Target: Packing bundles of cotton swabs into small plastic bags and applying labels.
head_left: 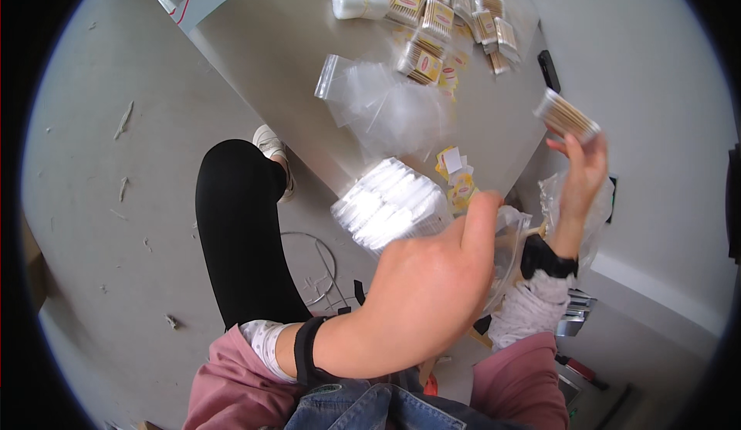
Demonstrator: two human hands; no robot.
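My right hand (584, 166) is raised at the table's right side. Between its fingers is a bundle of cotton swabs (566, 115) with wooden sticks and white tips, slightly blurred. My left hand (444, 264) is low at the table's near end, its back toward me and its thumb pointing up; the other fingers are hidden behind it. Just beyond it, a stack of white-tipped swab bundles (390, 202) appears to be in clear plastic. Small yellow label cards (461, 185) lie beside the stack. A clear plastic bag (509, 241) is partly visible between my hands.
Flat clear zip bags (370, 94) spread across the table (270, 52). Farther back are several packed swab bundles (438, 17) with yellow labels, and a roll of clear plastic (360, 3). A black object (548, 69) sits at the right edge, by the wall (641, 67). Scraps litter the floor (123, 221).
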